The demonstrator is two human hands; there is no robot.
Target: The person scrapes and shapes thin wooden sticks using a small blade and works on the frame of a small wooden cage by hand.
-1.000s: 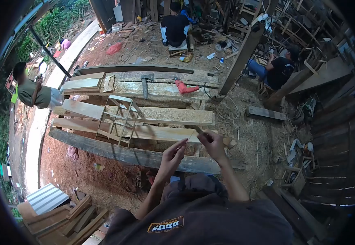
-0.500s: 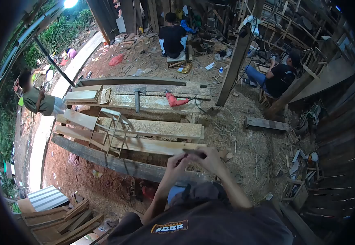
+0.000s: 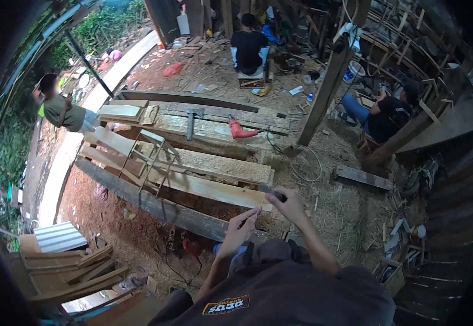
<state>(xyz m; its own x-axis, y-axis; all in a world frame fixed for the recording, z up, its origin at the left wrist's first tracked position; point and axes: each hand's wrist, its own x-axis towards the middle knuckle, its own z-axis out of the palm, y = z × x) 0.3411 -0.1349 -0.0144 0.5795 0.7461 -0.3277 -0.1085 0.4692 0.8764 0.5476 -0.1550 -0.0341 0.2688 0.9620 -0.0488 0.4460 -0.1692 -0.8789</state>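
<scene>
R hand [image 3: 290, 205] has its grip closed round a dark tool [image 3: 269, 189], held up over the near end of a pale plank [image 3: 209, 187]. L hand [image 3: 238, 232] sits just below & left of it, thumb & fingertips brought together; too small & blurry to tell if they pinch anything.

In the way: a small wooden frame [image 3: 152, 136] straddles the planks left of the hands, & a dark beam [image 3: 155, 198] runs along the near side. Further off, a hammer [image 3: 190, 128] & red drill [image 3: 239, 130] lie apart on the far boards [image 3: 165, 120]. A post [image 3: 326, 89] stands right of the drill, w/ a short timber [image 3: 363, 177] on the ground nr its foot.

Co-workers: 1 seated at back [image 3: 249, 51], 1 seated right [image 3: 391, 117], 1 standing far left [image 3: 65, 114].
</scene>
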